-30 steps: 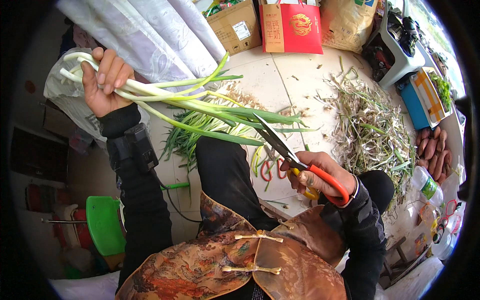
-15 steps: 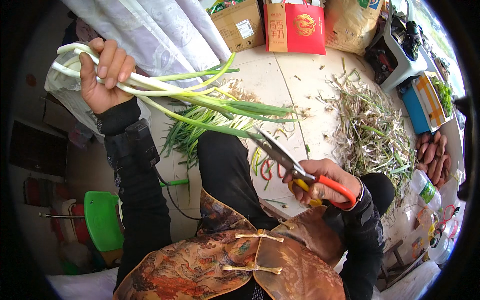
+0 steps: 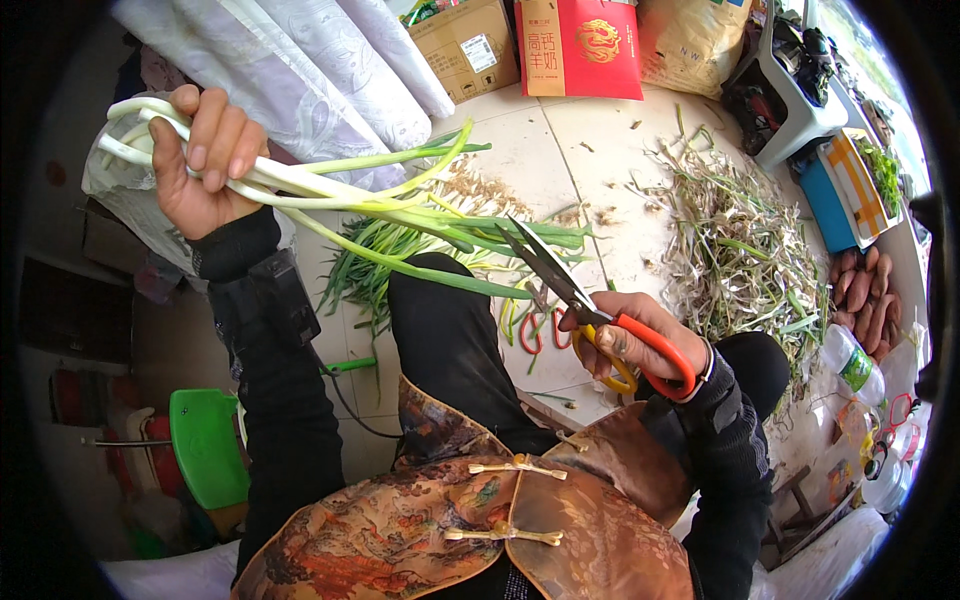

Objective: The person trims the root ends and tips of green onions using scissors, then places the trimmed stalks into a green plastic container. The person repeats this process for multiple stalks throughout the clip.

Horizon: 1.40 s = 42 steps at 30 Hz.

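My left hand (image 3: 212, 150) is closed round a bunch of green onions (image 3: 350, 195), their white ends folded back over the fist and green tops pointing right. In my right hand (image 3: 640, 335) is a pair of scissors (image 3: 660, 350) with one red and one yellow handle. Its blades are apart and lie by the green leaf tips; whether they touch a leaf I cannot tell. Below, on the tiled floor, lies a pile of green onions (image 3: 365, 265), partly hidden by the held bunch and my knee. Another pair of scissors with red handles (image 3: 530, 333) rests near my knee.
A heap of dry trimmed leaves (image 3: 745, 250) spreads at the right, beside sweet potatoes (image 3: 862, 305) and plastic bottles (image 3: 855, 370). At the back stand a cardboard box (image 3: 465, 50), a red gift bag (image 3: 590, 50) and a grey plastic chair (image 3: 800, 110). A green chair (image 3: 205, 445) is at left.
The scissors in my right hand have opened wider and swung up toward the onion tips. My left hand still grips the bunch, with little movement.
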Motion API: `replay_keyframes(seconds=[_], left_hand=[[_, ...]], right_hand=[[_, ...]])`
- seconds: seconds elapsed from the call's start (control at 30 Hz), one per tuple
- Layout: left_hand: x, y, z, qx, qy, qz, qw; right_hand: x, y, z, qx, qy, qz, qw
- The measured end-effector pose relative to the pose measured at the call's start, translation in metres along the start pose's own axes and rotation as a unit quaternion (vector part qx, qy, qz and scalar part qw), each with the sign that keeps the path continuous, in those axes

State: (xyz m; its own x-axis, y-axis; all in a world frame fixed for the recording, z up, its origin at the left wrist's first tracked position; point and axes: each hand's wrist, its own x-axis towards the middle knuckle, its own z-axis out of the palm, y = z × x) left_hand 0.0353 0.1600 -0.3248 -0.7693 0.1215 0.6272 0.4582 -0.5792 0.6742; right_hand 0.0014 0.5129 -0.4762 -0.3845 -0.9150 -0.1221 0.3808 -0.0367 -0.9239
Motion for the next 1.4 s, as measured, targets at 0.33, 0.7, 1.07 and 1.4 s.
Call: replay_keyframes(seconds=[0.33,0.7,1.07,1.4], left_hand=[[0.002,-0.003,0.005,0.007,0.000,0.008,1.000],[0.002,-0.009,0.011,-0.004,0.007,-0.006,1.000],[-0.002,-0.006,0.007,-0.046,-0.030,-0.042,0.998],[-0.008,-0.009,0.000,-0.040,-0.037,-0.055,0.997]], right_hand=[[-0.001,-0.001,0.001,-0.015,-0.031,0.005,0.999],[0.000,0.003,-0.001,0.013,0.020,-0.057,0.998],[0.004,0.009,-0.004,-0.009,0.056,-0.054,0.997],[0.006,0.009,-0.001,-0.042,0.062,-0.041,0.996]])
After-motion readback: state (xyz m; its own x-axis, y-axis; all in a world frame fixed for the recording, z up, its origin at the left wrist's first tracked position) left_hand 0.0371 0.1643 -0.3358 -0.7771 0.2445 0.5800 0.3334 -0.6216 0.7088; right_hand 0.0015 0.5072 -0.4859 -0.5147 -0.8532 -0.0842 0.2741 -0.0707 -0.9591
